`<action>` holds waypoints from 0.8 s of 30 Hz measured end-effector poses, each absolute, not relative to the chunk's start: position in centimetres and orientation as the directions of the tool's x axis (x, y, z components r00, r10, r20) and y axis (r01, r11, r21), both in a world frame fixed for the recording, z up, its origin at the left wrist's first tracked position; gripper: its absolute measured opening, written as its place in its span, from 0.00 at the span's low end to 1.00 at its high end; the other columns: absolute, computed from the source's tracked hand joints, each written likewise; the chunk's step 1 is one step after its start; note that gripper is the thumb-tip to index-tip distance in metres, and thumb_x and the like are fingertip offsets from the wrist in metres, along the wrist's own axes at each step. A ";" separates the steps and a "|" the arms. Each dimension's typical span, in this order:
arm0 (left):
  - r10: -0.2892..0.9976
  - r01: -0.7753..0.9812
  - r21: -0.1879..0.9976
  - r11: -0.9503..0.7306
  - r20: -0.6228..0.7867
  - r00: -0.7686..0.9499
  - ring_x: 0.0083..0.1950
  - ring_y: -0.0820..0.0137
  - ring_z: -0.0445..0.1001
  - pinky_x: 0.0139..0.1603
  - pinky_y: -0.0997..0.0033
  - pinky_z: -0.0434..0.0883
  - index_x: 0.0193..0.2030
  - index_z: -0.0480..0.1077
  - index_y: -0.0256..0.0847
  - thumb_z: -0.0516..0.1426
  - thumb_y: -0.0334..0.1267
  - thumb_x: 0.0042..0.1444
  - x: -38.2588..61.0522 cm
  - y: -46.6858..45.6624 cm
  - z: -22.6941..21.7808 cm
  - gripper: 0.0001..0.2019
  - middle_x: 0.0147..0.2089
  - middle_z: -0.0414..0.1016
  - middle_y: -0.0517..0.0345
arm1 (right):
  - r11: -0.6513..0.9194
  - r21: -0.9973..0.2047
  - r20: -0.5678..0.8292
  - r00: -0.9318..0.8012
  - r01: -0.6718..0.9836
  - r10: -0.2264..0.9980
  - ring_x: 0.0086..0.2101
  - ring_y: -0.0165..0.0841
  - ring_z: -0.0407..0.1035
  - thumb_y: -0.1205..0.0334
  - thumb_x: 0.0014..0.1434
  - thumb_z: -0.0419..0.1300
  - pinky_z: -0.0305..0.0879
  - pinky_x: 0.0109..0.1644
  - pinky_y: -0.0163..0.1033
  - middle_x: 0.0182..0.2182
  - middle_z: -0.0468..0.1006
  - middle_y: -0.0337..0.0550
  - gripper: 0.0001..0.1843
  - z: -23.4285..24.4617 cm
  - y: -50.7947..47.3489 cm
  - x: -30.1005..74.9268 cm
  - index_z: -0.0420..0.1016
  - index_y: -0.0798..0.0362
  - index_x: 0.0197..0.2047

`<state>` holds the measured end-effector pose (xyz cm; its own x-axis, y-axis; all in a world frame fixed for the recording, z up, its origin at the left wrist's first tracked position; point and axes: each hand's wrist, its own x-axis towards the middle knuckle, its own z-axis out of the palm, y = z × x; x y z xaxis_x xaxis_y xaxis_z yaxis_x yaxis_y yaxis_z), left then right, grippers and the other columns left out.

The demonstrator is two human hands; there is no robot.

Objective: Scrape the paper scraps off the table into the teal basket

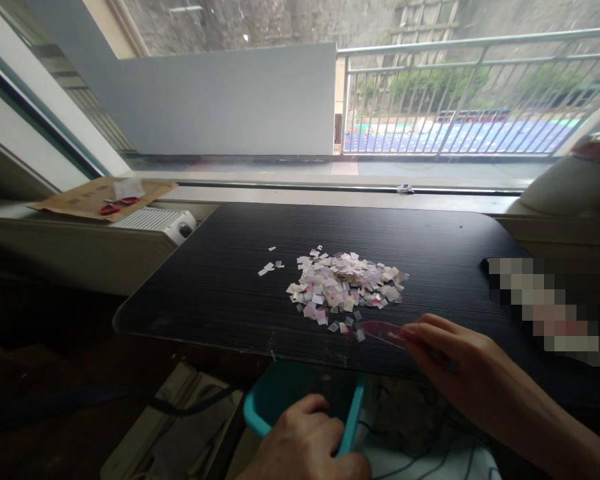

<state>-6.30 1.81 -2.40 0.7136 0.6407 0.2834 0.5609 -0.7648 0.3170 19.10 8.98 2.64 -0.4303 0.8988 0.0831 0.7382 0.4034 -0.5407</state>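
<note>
The right hand (455,363) lies on the near part of the table (220,293), palm down, with its fingers closed together on one end of a flat pink strip (380,331). The strip lies low on the table top and points to the left, toward the pile (345,283). The pile is a loose heap of small cut paper pieces, white and pink, in the middle of the black table. Its nearest pieces lie just beside the free end of the strip, and one or two seem to touch it.

The left hand (305,440) is lower, under the front edge of the table. It is clamped on the rim of a teal bin (273,400) – the thumb is on top and the fingers curl over the edge. The bin sits below the table edge, in front of the pile and a little to its left. I cannot see what is inside it.

A few scraps (267,269) lie apart, to the left of the pile. Far left, on the sill, red scissors (113,208) rest on a sheet of cardboard (80,197), with a white heater (155,220) just beside it. Behind the window there is a metal railing (480,100).
</note>
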 end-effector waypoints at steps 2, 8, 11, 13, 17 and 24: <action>0.574 0.503 0.277 -0.819 0.387 0.721 0.22 0.70 0.57 0.38 0.67 0.66 0.34 0.70 0.46 0.48 0.38 0.66 -5.8 1.8 -3.0 0.12 0.21 0.58 0.64 | 0.402 -0.526 0.093 -0.419 0.750 0.903 0.28 0.27 0.67 0.59 0.67 0.49 0.59 0.32 0.34 0.32 0.71 0.37 0.12 2.6 8.9 19.0 0.73 0.47 0.39; 0.532 0.478 0.246 -0.843 0.259 0.806 0.24 0.70 0.60 0.40 0.65 0.65 0.39 0.72 0.51 0.60 0.42 0.60 -4.9 1.9 -3.4 0.02 0.22 0.61 0.66 | 0.411 -0.519 0.085 -0.433 0.749 0.897 0.27 0.27 0.65 0.59 0.67 0.49 0.58 0.32 0.34 0.31 0.71 0.37 0.12 3.0 9.3 17.6 0.72 0.48 0.37; 0.499 0.460 0.222 -0.860 0.175 0.849 0.24 0.70 0.60 0.36 0.67 0.63 0.40 0.72 0.51 0.62 0.40 0.59 -4.6 2.0 -2.8 0.04 0.22 0.62 0.67 | 0.435 -0.486 0.088 -0.452 0.758 0.888 0.28 0.28 0.66 0.62 0.65 0.50 0.58 0.33 0.35 0.31 0.72 0.38 0.11 3.4 10.0 16.4 0.72 0.50 0.34; 0.487 0.452 0.208 -0.867 0.165 0.858 0.24 0.71 0.60 0.34 0.68 0.61 0.39 0.72 0.51 0.62 0.40 0.58 -4.5 2.1 -2.7 0.03 0.22 0.62 0.67 | 0.443 -0.455 0.130 -0.434 0.773 0.891 0.28 0.29 0.66 0.64 0.64 0.51 0.57 0.34 0.35 0.31 0.72 0.38 0.10 3.7 10.6 15.9 0.72 0.50 0.35; 0.490 0.451 0.197 -0.871 0.260 0.832 0.23 0.71 0.58 0.33 0.68 0.60 0.38 0.72 0.50 0.66 0.44 0.54 -4.5 1.9 -3.7 0.08 0.22 0.61 0.67 | 0.466 -0.413 0.180 -0.432 0.782 0.884 0.25 0.27 0.63 0.64 0.63 0.51 0.54 0.31 0.35 0.27 0.70 0.36 0.10 4.3 11.2 15.5 0.69 0.51 0.31; 0.456 0.429 0.159 -0.889 0.385 0.803 0.22 0.74 0.54 0.37 0.69 0.61 0.32 0.69 0.44 0.64 0.46 0.56 -4.2 1.9 -6.7 0.11 0.21 0.60 0.68 | 0.456 -0.342 0.149 -0.431 0.822 0.890 0.25 0.28 0.65 0.65 0.60 0.53 0.53 0.30 0.35 0.25 0.71 0.36 0.09 4.8 11.3 15.3 0.70 0.51 0.29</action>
